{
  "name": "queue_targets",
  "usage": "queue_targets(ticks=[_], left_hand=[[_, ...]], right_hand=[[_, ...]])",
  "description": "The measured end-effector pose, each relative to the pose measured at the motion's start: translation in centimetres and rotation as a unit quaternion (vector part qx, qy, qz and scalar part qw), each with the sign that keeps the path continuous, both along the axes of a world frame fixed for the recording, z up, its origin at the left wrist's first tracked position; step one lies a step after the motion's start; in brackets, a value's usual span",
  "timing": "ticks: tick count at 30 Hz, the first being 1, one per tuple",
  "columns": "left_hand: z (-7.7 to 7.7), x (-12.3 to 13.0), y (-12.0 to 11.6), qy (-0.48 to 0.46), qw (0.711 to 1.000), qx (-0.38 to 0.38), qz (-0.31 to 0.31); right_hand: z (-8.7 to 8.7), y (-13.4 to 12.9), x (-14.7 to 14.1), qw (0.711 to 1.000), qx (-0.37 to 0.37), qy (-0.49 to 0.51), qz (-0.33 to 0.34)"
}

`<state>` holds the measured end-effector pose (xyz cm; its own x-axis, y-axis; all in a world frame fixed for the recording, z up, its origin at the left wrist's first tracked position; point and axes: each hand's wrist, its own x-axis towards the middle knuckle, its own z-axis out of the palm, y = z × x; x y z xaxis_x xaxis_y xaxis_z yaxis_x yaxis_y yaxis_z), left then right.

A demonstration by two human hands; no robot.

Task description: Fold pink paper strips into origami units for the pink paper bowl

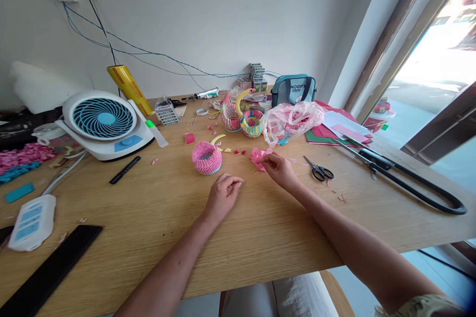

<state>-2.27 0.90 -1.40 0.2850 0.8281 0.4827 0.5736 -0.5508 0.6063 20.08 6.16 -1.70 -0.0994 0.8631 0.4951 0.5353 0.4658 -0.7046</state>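
Note:
My right hand (278,168) is at a small pile of pink paper pieces (258,157), its fingertips pinched at the pile's edge on a pink piece. Closer to me, my left hand (224,192) rests over the table with thumb and forefinger pressed together; whatever is between them is too small to name. Just beyond it stands a round pink basket (207,157) of folded paper, with a pale blue base. A curved yellow paper piece (218,139) lies behind the basket, and small red folded pieces (240,152) lie between the basket and the pile.
Black scissors (320,169) lie right of my right hand, beside paper scraps. Behind are two paper swans (251,123), a pink plastic bag (293,120) and coloured paper sheets (344,126). A long-handled metal tool (394,163) lies at right, a white fan (106,124) at left.

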Motion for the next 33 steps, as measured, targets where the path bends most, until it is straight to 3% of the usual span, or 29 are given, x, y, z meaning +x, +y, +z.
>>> queue_targets(ticks=[3, 8, 12, 18, 20, 22, 25, 28, 30, 33], left_hand=[[-0.3, 1.0, -0.6, -0.024, 0.999, -0.041, -0.014], [-0.4, 1.5, -1.0, -0.058, 0.996, -0.052, 0.043], [0.1, 1.3, -1.2, -0.065, 0.996, -0.017, 0.059], [0.8, 1.3, -1.3, -0.115, 0.992, -0.035, 0.028], [1.0, 1.3, -1.3, -0.143, 0.987, -0.070, 0.030], [1.1, 1.2, -1.2, -0.171, 0.976, -0.134, 0.012], [0.8, 1.2, -1.1, -0.274, 0.916, -0.284, -0.066], [0.5, 1.2, -1.2, -0.404, 0.805, -0.414, -0.133], [0.4, 1.1, -1.1, -0.453, 0.749, -0.461, -0.146], [0.6, 0.7, -0.8, -0.489, 0.707, -0.491, -0.142]], right_hand=[[-0.2, -0.9, -1.8, 0.990, -0.065, 0.107, 0.063], [-0.6, -2.9, -4.5, 0.965, -0.104, 0.194, 0.145], [-0.3, -3.9, -5.5, 0.934, -0.169, 0.270, 0.164], [0.4, -4.2, -5.7, 0.852, -0.284, 0.403, 0.176], [0.5, -4.2, -5.6, 0.845, -0.293, 0.410, 0.181], [0.6, -4.2, -5.4, 0.855, -0.272, 0.404, 0.175], [0.8, -4.2, -5.2, 0.880, -0.221, 0.384, 0.170], [1.1, -4.1, -4.9, 0.893, -0.188, 0.361, 0.194], [1.2, -4.0, -4.8, 0.899, -0.176, 0.341, 0.212], [1.3, -3.9, -4.6, 0.911, -0.157, 0.306, 0.227]])
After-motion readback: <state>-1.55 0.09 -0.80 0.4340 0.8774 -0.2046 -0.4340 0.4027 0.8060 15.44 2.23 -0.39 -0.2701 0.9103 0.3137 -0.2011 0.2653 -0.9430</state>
